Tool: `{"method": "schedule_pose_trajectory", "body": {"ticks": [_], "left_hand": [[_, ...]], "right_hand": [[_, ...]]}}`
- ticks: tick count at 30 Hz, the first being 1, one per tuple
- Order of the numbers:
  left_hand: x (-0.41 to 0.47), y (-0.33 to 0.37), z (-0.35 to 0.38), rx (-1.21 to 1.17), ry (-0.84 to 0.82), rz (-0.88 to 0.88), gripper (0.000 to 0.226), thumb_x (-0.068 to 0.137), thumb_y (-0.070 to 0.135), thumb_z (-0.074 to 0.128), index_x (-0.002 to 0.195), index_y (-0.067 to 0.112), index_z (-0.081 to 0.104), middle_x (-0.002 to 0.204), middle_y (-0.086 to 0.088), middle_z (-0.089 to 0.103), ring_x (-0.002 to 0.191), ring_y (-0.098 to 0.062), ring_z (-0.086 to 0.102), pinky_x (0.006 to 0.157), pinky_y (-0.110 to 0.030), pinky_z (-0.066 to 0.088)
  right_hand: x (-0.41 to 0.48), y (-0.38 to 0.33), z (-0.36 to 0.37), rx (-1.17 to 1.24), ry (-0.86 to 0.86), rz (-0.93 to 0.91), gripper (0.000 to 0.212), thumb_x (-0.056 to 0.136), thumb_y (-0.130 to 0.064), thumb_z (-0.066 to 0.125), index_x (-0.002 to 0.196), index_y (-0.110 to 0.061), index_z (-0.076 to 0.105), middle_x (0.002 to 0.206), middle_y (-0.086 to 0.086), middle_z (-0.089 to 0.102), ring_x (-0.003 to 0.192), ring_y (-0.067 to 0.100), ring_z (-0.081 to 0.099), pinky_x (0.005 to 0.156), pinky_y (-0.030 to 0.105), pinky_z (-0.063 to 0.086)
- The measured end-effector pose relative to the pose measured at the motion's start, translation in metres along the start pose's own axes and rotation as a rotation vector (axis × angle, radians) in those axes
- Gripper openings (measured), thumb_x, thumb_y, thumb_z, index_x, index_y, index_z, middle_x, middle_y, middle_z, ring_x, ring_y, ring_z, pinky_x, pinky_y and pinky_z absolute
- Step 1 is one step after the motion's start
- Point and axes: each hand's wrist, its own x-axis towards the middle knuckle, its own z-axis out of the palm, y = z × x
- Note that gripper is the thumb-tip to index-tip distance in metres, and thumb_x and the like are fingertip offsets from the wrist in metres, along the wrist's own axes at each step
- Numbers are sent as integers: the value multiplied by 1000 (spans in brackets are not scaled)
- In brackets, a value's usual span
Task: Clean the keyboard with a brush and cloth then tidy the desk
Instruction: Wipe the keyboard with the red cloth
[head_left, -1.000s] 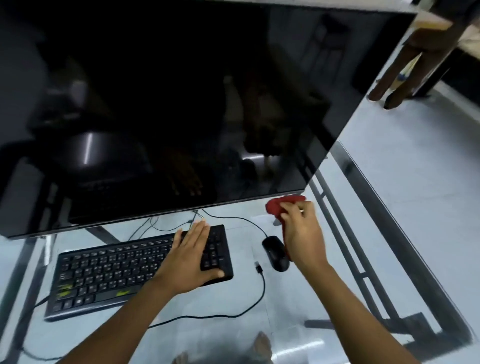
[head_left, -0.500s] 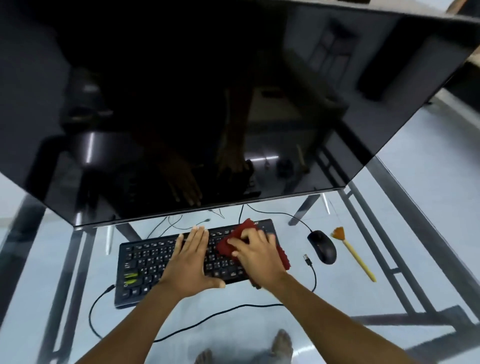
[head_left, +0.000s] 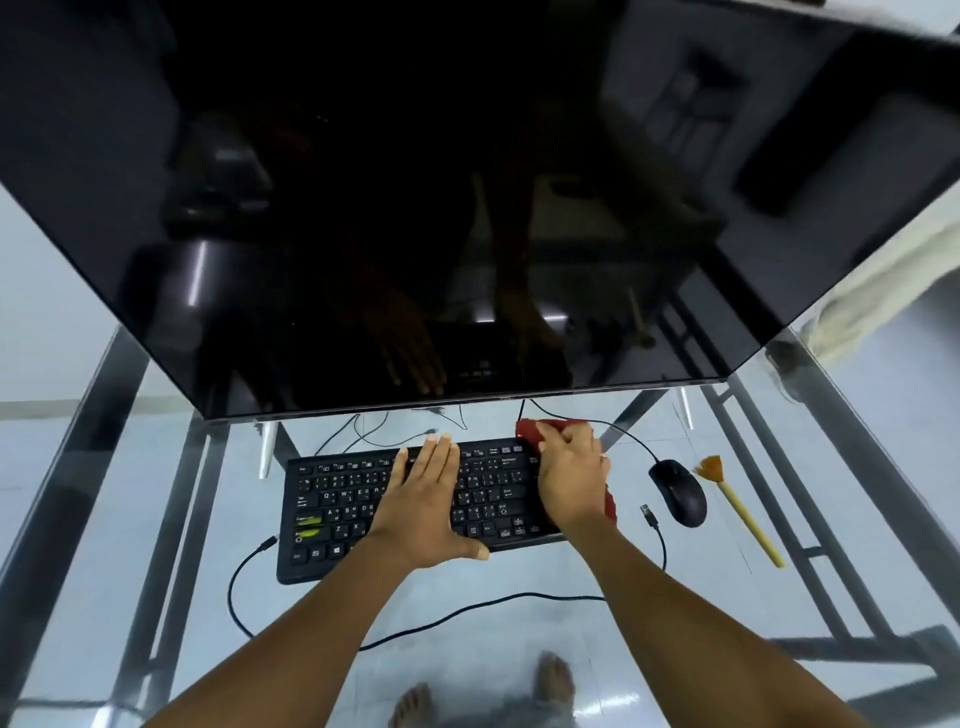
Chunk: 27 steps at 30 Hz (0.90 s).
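A black keyboard (head_left: 332, 509) lies on the glass desk (head_left: 519, 613) below the monitor. My left hand (head_left: 423, 506) rests flat on the middle keys, thumb hooked over the front edge. My right hand (head_left: 571, 475) presses a red cloth (head_left: 530, 429) onto the keyboard's right end; the cloth shows past my fingers at the far corner and below my wrist. A small brush (head_left: 737, 506) with a yellow handle and orange bristles lies on the desk to the right, beyond the mouse.
A large dark monitor (head_left: 441, 208) overhangs the back of the desk. A black mouse (head_left: 679, 492) sits right of the keyboard, its cable running back. A loose black cable (head_left: 467, 610) loops in front. My bare feet (head_left: 556, 680) show through the glass.
My right hand brought the red cloth from near the mouse onto the keyboard, then slid it to the right end. The view has turned right, bringing the brush into sight.
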Motion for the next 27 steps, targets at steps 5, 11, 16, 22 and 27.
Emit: {"method": "schedule_pose_trajectory", "body": {"ticks": [5, 11, 16, 22, 27], "left_hand": [[0, -2, 3, 5, 1, 14, 135, 59, 88, 52, 150, 12, -14, 158, -3, -22, 142, -16, -27, 118, -47, -11], [0, -4, 4, 21, 10, 4, 135, 59, 89, 49, 150, 12, -15, 157, -3, -23, 142, -16, -28, 118, -47, -10], [1, -2, 3, 27, 2, 10, 135, 60, 89, 49, 150, 12, -17, 156, -3, -26, 141, -17, -29, 118, -46, -12], [1, -5, 5, 23, 13, 7, 135, 59, 90, 48, 150, 12, -16, 157, -2, -24, 142, -15, -28, 118, -46, -11], [1, -4, 5, 20, 4, 12, 136, 58, 91, 46, 150, 13, -16, 157, -2, -24, 142, -15, -28, 117, -44, -13]], "right_hand": [[-16, -6, 2, 19, -244, -426, 23, 93, -33, 59, 115, -33, 67, 102, 0, 59, 93, 20, 55, 82, 37, 47], [-7, -6, 0, 18, -85, -266, 42, 93, -53, 52, 98, -13, 59, 83, 0, 63, 74, 20, 61, 72, 36, 53], [-10, 16, -16, 17, -110, -250, 52, 78, -71, 61, 90, -21, 59, 77, -11, 66, 74, 13, 65, 65, 29, 51], [-26, -1, -8, 6, -227, -403, 18, 96, -49, 39, 97, -63, 51, 102, -4, 52, 89, 15, 51, 83, 35, 48], [-4, 27, -15, 103, -87, 88, 30, 101, -28, 44, 126, -36, 58, 97, -1, 47, 74, 17, 56, 85, 38, 53]]}}
